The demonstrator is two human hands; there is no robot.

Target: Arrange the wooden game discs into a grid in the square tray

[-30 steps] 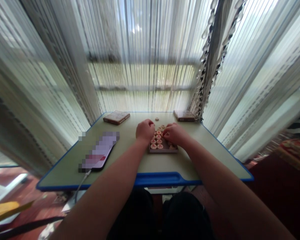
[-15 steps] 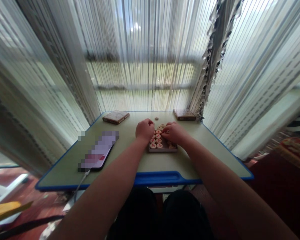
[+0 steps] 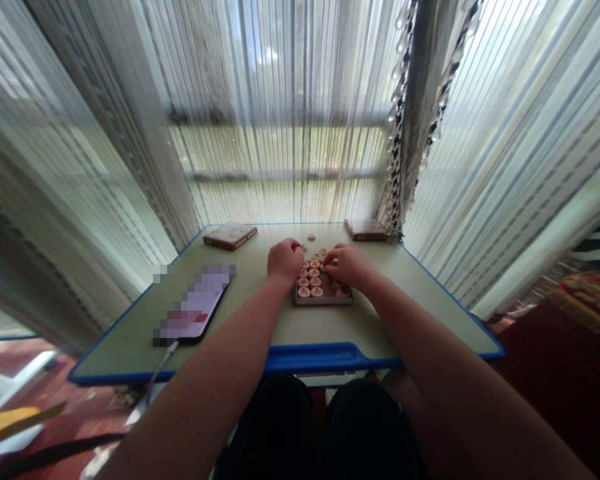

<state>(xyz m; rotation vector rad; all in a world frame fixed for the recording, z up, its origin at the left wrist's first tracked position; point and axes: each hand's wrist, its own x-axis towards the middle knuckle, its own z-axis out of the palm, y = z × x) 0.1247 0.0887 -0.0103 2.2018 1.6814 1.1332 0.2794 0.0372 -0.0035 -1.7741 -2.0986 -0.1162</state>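
Observation:
A shallow open box [image 3: 325, 301] holds round Chinese chess pieces with red characters, set in two columns on its left side. One of these Chinese chess pieces [image 3: 317, 292] sits near the front rim. My left hand [image 3: 284, 260] is closed at the box's left edge, its fingertips mostly hidden. Over the right half of the box, my right hand [image 3: 349, 265] has its fingers pinched at a Chinese chess piece [image 3: 323, 268]. More pieces lie loosely at the box's right, partly under that hand. Several pale pieces show just behind the box.
A single Chinese chess piece [image 3: 311, 237] lies farther back on the table [image 3: 240, 293]. Flat boxes stand at the back left [image 3: 230, 235] and back right [image 3: 367, 229]. A phone [image 3: 200, 303] with a cable lies on the left. Curtains hang behind the table.
The view has shifted slightly. Both hands stay at the box, with my right fingers still pinched near the second column and my left hand still curled at the left edge.

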